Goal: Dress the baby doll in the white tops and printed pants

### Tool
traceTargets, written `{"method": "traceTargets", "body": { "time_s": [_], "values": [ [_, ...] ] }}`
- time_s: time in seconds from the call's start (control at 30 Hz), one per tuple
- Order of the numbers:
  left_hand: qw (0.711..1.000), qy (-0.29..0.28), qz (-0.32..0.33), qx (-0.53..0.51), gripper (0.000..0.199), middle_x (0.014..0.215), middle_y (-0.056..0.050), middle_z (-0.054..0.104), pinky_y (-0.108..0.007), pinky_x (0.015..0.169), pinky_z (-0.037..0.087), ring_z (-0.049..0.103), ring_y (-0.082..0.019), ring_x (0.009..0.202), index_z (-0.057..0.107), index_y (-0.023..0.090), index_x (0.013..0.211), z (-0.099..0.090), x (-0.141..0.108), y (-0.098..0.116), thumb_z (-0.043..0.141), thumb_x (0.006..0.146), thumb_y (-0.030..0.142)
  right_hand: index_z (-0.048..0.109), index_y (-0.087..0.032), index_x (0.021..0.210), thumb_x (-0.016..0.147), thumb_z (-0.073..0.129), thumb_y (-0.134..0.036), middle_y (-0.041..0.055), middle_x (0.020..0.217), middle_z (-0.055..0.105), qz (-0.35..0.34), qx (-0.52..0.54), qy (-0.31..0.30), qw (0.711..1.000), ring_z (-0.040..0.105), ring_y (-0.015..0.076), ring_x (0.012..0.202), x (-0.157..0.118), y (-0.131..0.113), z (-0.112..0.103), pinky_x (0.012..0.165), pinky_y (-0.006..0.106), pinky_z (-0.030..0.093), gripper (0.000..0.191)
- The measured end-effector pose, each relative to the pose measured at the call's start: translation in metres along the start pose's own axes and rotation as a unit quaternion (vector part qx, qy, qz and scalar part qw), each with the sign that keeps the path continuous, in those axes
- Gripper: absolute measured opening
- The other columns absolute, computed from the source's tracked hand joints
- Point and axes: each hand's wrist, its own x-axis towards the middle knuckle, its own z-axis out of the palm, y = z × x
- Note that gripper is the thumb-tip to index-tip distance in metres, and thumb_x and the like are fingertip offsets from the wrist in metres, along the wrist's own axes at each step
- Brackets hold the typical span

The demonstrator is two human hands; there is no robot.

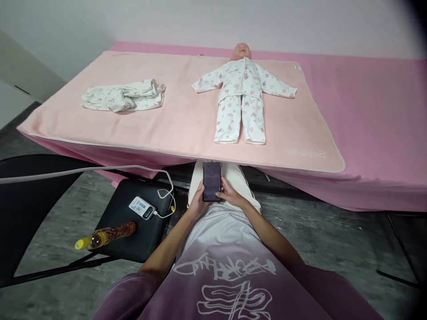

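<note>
A dark smartphone (211, 182) is held upright over my lap, just below the table's front edge. My left hand (199, 200) is closed around its left side. On the other side, my right hand (231, 194) grips the phone's right edge, its thumb on the lower part of the screen. Beyond the phone, a baby doll (240, 51) lies on its back in a white printed top (243, 80) and matching trousers (253, 120), sleeves spread wide. To the left lies a crumpled white printed garment (123, 97). Neither hand touches the doll or the clothes.
A pale pink mat (180, 129) covers much of the table, over a darker pink cloth (367, 124). At my left, a black chair (113, 200) carries a white device (143, 207) with a cable (170, 189) and a yellow-capped drink bottle (108, 235).
</note>
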Motion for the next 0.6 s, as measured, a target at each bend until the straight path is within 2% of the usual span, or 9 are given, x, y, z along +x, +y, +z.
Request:
{"method": "traceTargets", "body": {
  "time_s": [0.13, 0.4, 0.6],
  "values": [
    [1.000, -0.009, -0.013, 0.011, 0.071, 0.153, -0.011, 0.068, -0.052, 0.118, 0.053, 0.067, -0.033, 0.139, 0.048, 0.033, 0.168, 0.002, -0.004, 0.005, 0.073, 0.103, 0.043, 0.028, -0.028, 0.170, 0.094, 0.083, -0.044, 0.0098, 0.145, 0.064, -0.001, 0.001, 0.001, 1.000, 0.063, 0.0196, 0.113, 0.000, -0.003, 0.000, 0.104, 0.036, 0.057, 0.095],
    [0.999, -0.027, -0.021, 0.008, 0.085, 0.154, -0.012, 0.068, -0.055, 0.120, 0.050, 0.067, -0.034, 0.139, 0.039, 0.036, 0.173, 0.001, -0.005, 0.008, 0.079, 0.098, 0.032, 0.037, -0.028, 0.167, 0.092, 0.083, -0.049, 0.0100, 0.145, 0.064, -0.001, 0.002, 0.014, 1.000, 0.063, 0.0229, 0.118, -0.001, -0.012, 0.002, 0.105, 0.037, 0.056, 0.091],
    [0.999, -0.037, -0.013, 0.010, 0.092, 0.155, -0.012, 0.068, -0.055, 0.124, 0.047, 0.066, -0.033, 0.142, 0.033, 0.037, 0.176, 0.004, -0.007, 0.012, 0.079, 0.097, 0.029, 0.032, -0.027, 0.168, 0.094, 0.083, -0.051, 0.0107, 0.143, 0.066, -0.010, 0.018, 0.003, 1.000, 0.066, 0.0229, 0.115, -0.001, -0.010, 0.002, 0.104, 0.038, 0.057, 0.093]
  ]
}}
